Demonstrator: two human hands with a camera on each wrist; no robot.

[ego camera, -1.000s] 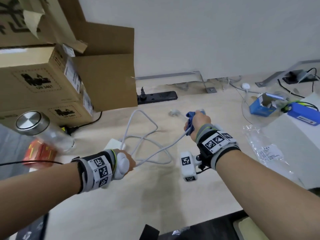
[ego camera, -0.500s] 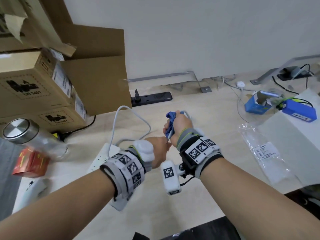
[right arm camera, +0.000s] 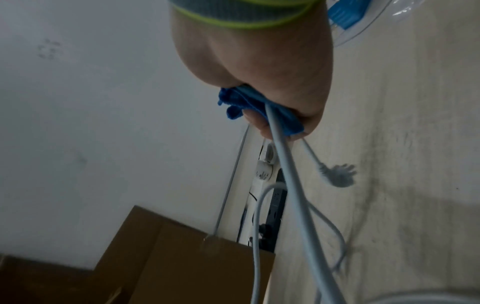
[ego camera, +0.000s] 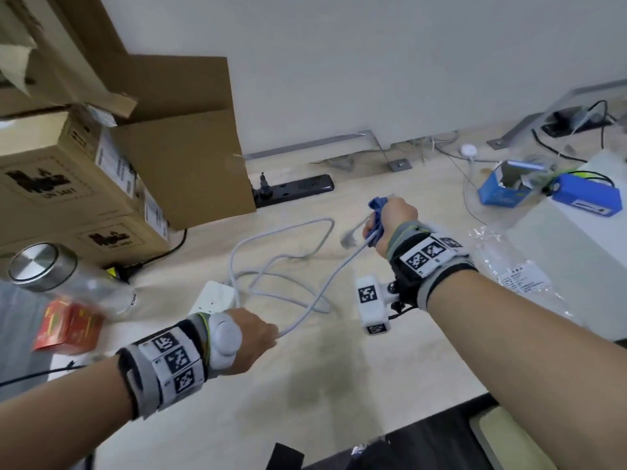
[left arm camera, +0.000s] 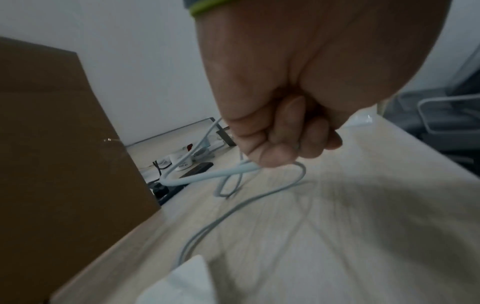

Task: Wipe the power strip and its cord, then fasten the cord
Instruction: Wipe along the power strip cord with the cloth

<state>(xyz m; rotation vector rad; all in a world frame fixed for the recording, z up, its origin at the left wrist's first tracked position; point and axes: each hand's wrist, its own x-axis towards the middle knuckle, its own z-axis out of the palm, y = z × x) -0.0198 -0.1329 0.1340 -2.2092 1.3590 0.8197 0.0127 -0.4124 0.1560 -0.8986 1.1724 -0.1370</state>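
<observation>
A white power strip (ego camera: 217, 295) lies on the light wooden desk (ego camera: 339, 385), partly behind my left wrist. Its white cord (ego camera: 281, 262) loops over the desk and runs taut between both hands. My left hand (ego camera: 256, 335) grips the cord (left arm camera: 207, 175) in a fist near the strip's corner (left arm camera: 182, 286). My right hand (ego camera: 390, 222) is raised farther back, holding a blue cloth (ego camera: 376, 215) wrapped round the cord (right arm camera: 283, 164). The cloth (right arm camera: 246, 105) bunches out of that fist. Just past the fist hangs the plug (right arm camera: 337, 174), seen blurred as the plug (ego camera: 349, 237) in the head view.
Stacked cardboard boxes (ego camera: 101, 157) stand at the left. A black power strip (ego camera: 291, 188) lies by the wall. A steel-lidded bottle (ego camera: 51, 276) and a red packet (ego camera: 68, 327) sit near left. A blue box (ego camera: 502, 188), blue battery (ego camera: 587, 195) and plastic bag (ego camera: 519, 276) lie right.
The hands, close together half a second ago, have pulled apart. My right hand slid the cloth along the cord away and to the right; my left hand drew back toward me, stretching the cord.
</observation>
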